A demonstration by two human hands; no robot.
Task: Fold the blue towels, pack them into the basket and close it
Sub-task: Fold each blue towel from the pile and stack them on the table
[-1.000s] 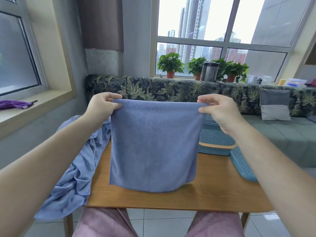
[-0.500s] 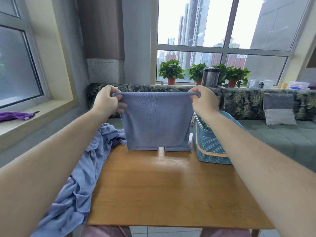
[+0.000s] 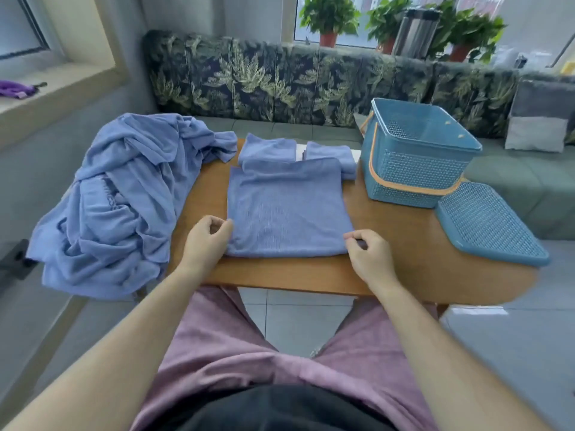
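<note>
A blue towel (image 3: 286,209) lies flat on the wooden table (image 3: 404,244), folded once. My left hand (image 3: 205,241) pinches its near left corner and my right hand (image 3: 370,256) pinches its near right corner. Two smaller folded blue towels (image 3: 269,147) (image 3: 331,155) lie side by side behind it, partly under its far edge. The blue basket (image 3: 417,169) with an orange handle stands open and empty at the table's right. Its blue lid (image 3: 488,222) lies on the table's right edge, hanging over it.
A heap of unfolded blue towels (image 3: 118,200) drapes over the table's left edge. A leaf-patterned sofa (image 3: 280,79) runs behind the table. Potted plants (image 3: 329,17) and a steel flask (image 3: 415,32) stand on the sill. A purple cloth (image 3: 15,88) lies on the left ledge.
The towel, held up in the air by its top corners before, now lies flat on the table. Both hands came down to its near corners, and my view tilted downward.
</note>
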